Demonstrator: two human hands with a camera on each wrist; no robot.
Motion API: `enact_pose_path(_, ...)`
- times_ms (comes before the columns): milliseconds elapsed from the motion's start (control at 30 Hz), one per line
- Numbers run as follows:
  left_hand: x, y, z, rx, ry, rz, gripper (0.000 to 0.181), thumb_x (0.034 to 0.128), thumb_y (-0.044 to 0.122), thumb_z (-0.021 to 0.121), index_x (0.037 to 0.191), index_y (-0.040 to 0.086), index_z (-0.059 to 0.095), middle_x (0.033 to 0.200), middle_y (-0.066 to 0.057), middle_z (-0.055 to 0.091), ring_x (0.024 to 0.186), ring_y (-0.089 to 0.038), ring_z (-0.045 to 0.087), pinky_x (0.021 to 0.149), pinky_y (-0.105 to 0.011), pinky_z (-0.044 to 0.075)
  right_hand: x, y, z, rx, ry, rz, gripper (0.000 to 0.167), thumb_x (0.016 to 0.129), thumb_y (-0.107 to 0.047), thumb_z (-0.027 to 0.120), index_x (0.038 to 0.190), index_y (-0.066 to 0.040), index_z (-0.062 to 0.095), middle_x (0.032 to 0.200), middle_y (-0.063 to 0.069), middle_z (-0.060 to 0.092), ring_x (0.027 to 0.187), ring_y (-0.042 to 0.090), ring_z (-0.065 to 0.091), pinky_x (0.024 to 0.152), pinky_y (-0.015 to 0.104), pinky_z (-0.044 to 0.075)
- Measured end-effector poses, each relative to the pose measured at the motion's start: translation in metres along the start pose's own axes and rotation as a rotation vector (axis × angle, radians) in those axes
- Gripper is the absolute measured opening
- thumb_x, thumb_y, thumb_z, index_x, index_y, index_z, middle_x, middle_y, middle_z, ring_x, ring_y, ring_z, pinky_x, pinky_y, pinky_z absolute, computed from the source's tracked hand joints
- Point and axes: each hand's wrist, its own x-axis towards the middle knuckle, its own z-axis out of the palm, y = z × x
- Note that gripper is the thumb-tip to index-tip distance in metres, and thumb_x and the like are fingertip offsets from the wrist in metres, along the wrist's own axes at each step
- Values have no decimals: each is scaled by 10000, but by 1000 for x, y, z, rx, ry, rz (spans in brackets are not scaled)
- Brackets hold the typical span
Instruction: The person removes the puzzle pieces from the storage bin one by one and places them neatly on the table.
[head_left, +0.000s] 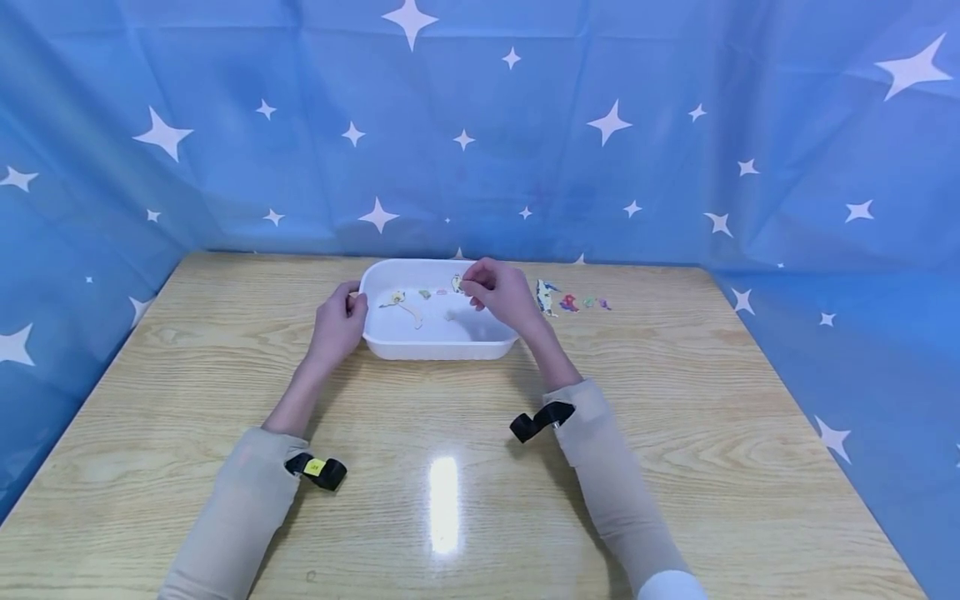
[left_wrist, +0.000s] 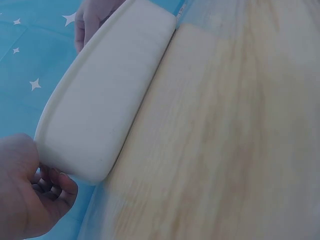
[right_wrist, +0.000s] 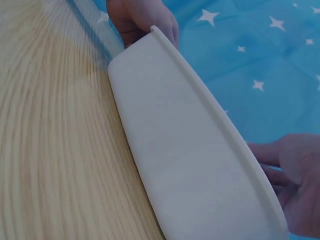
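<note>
A white plastic tray (head_left: pixel 438 350) stands near the back of the table. My left hand (head_left: pixel 339 321) grips its left end at the rim, thumb above and fingers curled, also seen in the left wrist view. Over the tray's right part, my right hand (head_left: pixel 501 292) pinches a small flat pale-yellow piece with dark marks (head_left: pixel 457 283) between thumb and fingertips. Inside the tray lie a yellow piece (head_left: pixel 397 297), a curved beige strip (head_left: pixel 412 314), a green piece (head_left: pixel 425 293) and a pink piece (head_left: pixel 442 292). In the right wrist view the tray wall hides the fingertips.
Right of the tray, a white-and-blue piece (head_left: pixel 546 297), a red piece (head_left: pixel 569 303), a green piece (head_left: pixel 588 302) and a purple piece (head_left: pixel 603 304) lie in a row on the wooden table (head_left: pixel 675 433). A blue star-patterned curtain (head_left: pixel 480 183) stands behind the table.
</note>
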Motion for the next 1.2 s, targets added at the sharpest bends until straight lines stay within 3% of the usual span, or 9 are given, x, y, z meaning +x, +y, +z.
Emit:
enact_pose_path(100, 1, 0, 0, -3, -3, -6, 411, 1069, 156, 425, 1394, -85, 501, 840, -105, 502, 686, -201, 467, 550, -242, 398, -3, 6, -9, 12, 19, -16, 115, 986, -142, 674, 1017, -32, 686, 912, 208, 689, 736, 309, 666, 703, 424, 579)
enact_pose_path(333, 1, -2, 0, -6, -6, -3, 417, 1070, 159, 422, 1398, -88, 497, 850, -113, 515, 695, -203, 476, 559, -245, 407, -11, 16, -31, 97, 51, -29, 175, 992, -133, 663, 1077, 17, 689, 956, 283, 673, 758, 349, 676, 756, 516, 570)
enact_pose_path(600, 1, -2, 1, -7, -4, -2, 418, 1071, 167, 428, 1398, -83, 500, 856, -117, 524, 695, -208, 481, 556, -246, 408, -21, 29, -51, 93, 83, 24, 214, 998, -119, 648, 1150, 28, 686, 951, 210, 685, 784, 225, 687, 736, 329, 590)
enact_pose_path(933, 1, -4, 1, -9, -14, -11, 426, 1075, 176, 417, 1413, -74, 489, 844, -104, 505, 684, -200, 470, 546, -248, 403, -33, 50, -76, 54, 129, 20, 218, 1000, -95, 635, 1161, 42, 691, 928, 251, 679, 808, 397, 678, 741, 453, 588)
enact_pose_path(1200, 1, -3, 0, -4, -9, -12, 426, 1077, 176, 415, 1413, -75, 488, 850, -108, 508, 685, -199, 473, 549, -244, 407, -50, 73, -102, -13, 175, 102, 219, 996, -35, 605, 1183, 53, 678, 961, 259, 693, 814, 324, 692, 768, 453, 585)
